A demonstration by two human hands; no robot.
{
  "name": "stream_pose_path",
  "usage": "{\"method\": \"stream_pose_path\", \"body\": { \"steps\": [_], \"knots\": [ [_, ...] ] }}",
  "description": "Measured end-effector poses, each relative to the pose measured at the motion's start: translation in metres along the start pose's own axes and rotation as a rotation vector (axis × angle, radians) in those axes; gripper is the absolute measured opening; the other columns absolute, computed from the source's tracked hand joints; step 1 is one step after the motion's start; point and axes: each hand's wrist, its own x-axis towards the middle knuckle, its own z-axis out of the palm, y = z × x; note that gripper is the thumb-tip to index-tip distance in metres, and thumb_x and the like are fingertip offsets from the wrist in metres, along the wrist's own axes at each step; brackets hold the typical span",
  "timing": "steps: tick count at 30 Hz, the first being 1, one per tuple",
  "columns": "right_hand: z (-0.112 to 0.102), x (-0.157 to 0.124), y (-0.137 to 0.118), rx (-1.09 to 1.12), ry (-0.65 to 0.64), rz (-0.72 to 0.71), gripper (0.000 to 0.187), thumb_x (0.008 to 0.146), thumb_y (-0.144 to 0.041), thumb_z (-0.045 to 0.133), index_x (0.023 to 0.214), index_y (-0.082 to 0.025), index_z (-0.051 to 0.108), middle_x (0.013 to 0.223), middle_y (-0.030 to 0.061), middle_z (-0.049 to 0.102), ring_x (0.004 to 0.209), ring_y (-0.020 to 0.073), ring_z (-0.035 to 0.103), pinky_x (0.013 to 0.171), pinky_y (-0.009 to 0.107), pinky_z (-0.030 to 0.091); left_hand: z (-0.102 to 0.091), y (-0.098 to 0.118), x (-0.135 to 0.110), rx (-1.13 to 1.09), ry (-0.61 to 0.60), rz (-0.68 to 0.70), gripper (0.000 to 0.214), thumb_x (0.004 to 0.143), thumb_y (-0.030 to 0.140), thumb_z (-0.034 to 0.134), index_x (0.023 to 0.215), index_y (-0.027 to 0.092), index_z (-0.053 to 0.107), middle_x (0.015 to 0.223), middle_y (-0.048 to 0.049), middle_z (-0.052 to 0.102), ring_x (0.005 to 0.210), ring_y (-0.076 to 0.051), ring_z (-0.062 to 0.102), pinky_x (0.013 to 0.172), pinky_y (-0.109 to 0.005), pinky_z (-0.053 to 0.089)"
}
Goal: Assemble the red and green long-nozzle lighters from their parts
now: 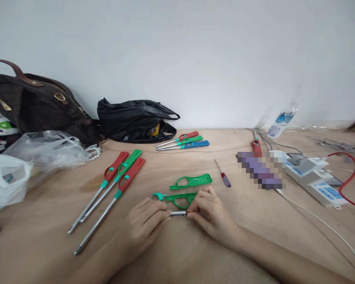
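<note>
Between my two hands is a short metal tube [178, 213], lying level just in front of green casing parts. My left hand [148, 219] pinches its left end, fingers closed, and my right hand [210, 211] pinches its right end. Most of both ends is hidden by the fingers. Just beyond lies one green lighter handle half [180, 200], partly behind my right hand. Farther back rests a second green handle half [192, 181]. A small teal trigger piece [159, 195] sits behind my left fingers.
Several long lighters [122, 179] lie at left, more [192, 140] at the back. A screwdriver [225, 179] is at centre right. A black plastic bag [133, 122], a dark backpack [44, 102], a bottle [282, 120] and a power strip [316, 183] with cables stand around.
</note>
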Motion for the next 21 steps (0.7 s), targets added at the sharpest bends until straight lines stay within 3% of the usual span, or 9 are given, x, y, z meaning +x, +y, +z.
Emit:
{"method": "stream_pose_path", "body": {
  "steps": [12, 21],
  "knots": [
    [0.0059, -0.0016, 0.0013, -0.072, 0.076, -0.126, 0.015, 0.09, -0.01, 0.053, 0.077, -0.019, 0.052, 0.069, -0.0012, 0.06, 0.067, 0.0144, 0.054, 0.073, 0.033, 0.034, 0.0057, 0.0049, -0.0043, -0.062, -0.012, -0.05, 0.019, 0.09, 0.0, 0.049, 0.082, 0.017, 0.054, 0.075, -0.0016, 0.06, 0.06, -0.012, 0.048, 0.056, -0.025, 0.042],
    [-0.0016, 0.0015, -0.0006, -0.016, 0.047, -0.028, 0.011, 0.093, -0.017, 0.053, 0.083, -0.02, 0.057, 0.074, 0.0005, 0.063, 0.071, 0.0165, 0.054, 0.072, 0.034, 0.037, 0.0028, -0.0016, -0.0037, 0.007, 0.027, -0.076, 0.012, 0.094, 0.011, 0.051, 0.089, 0.017, 0.059, 0.084, -0.0038, 0.066, 0.07, -0.014, 0.058, 0.065, -0.026, 0.048]
  ]
}}
